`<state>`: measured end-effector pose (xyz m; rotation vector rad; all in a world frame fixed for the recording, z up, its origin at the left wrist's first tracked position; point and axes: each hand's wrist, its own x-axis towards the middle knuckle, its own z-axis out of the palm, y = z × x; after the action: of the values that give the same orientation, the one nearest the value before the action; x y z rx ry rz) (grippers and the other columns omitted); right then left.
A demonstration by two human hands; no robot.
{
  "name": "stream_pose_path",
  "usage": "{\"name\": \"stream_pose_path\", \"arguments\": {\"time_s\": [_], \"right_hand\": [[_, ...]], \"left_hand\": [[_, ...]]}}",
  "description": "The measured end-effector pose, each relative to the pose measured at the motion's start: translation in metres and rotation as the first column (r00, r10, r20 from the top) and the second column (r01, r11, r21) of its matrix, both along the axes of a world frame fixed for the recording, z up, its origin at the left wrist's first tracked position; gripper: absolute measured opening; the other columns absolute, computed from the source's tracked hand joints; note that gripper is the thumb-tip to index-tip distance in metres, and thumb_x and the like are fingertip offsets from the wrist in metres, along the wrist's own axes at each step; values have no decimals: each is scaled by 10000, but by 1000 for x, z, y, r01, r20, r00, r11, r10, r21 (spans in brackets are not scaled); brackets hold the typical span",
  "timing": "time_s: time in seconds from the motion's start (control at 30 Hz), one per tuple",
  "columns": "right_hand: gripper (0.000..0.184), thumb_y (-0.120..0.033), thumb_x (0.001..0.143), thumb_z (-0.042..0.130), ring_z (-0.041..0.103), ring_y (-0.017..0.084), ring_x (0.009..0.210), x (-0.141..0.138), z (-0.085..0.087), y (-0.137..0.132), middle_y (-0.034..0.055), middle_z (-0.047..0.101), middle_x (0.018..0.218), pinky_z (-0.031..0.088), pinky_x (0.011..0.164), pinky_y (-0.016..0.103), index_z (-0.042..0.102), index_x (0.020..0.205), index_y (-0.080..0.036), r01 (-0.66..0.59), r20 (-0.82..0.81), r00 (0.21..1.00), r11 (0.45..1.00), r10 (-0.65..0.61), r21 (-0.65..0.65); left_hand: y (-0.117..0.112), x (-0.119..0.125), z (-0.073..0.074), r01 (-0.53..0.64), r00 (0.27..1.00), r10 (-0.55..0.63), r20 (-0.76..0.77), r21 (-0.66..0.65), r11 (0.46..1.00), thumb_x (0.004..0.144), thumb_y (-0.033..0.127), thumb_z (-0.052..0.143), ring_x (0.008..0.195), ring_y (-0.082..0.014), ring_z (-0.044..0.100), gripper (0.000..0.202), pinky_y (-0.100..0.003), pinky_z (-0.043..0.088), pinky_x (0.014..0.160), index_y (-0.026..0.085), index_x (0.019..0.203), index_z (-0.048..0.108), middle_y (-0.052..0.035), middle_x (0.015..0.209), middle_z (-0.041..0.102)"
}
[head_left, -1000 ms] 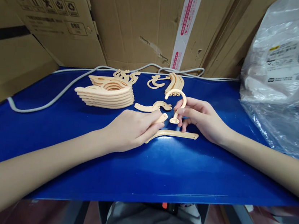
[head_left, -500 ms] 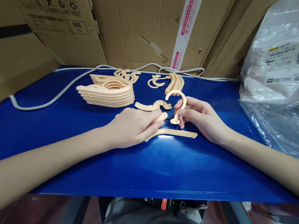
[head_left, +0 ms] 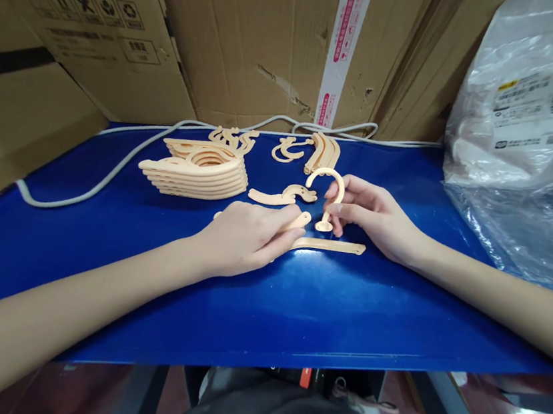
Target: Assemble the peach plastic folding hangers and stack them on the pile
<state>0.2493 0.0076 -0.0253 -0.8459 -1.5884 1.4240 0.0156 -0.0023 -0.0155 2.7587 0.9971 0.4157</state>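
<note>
Between the thumb and fingers of my right hand is a cream hanger hook, upright with its round base at the bottom. My left hand is closed around a cream hanger arm; its holed end sticks out towards the hook's base, and the rest is mostly hidden. Another hanger arm lies on the blue table just in front, partly covered by my left fingers. Behind my hands rests a curved hanger piece with a shaped end.
A stack of cream hanger parts stands at the left. Loose hooks and a bundle of arms lie further back. A white cable runs along the rear and left, before cardboard boxes. A plastic bag sits at right.
My left hand, with the hanger arm, has shifted very slightly right towards the hook's base, covering more of the arm on the table. My right hand and the hook stay nearly still.
</note>
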Motion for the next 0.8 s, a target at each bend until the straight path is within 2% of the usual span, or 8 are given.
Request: {"name": "stream_pose_path", "arguments": {"time_s": [0.33,0.8], "right_hand": [[151,-179,854,668,573,63,547,0,3,-2,-58,654,688,491,570,214,537,928,-189,-9,20,1000,1000,9,22],[163,-186,844,682,573,62,554,-2,3,0,-56,643,698,489,561,211,543,928,-184,-13,43,999,999,12,32]], "left_hand": [[-2,1,1,-11,1000,12,15,-34,999,995,384,367,523,-109,429,325,-275,198,537,183,765,480,37,626,484],[-2,0,-2,37,998,-40,57,56,998,999,344,413,467,-94,380,310,-275,186,518,187,734,452,61,563,417]]}}
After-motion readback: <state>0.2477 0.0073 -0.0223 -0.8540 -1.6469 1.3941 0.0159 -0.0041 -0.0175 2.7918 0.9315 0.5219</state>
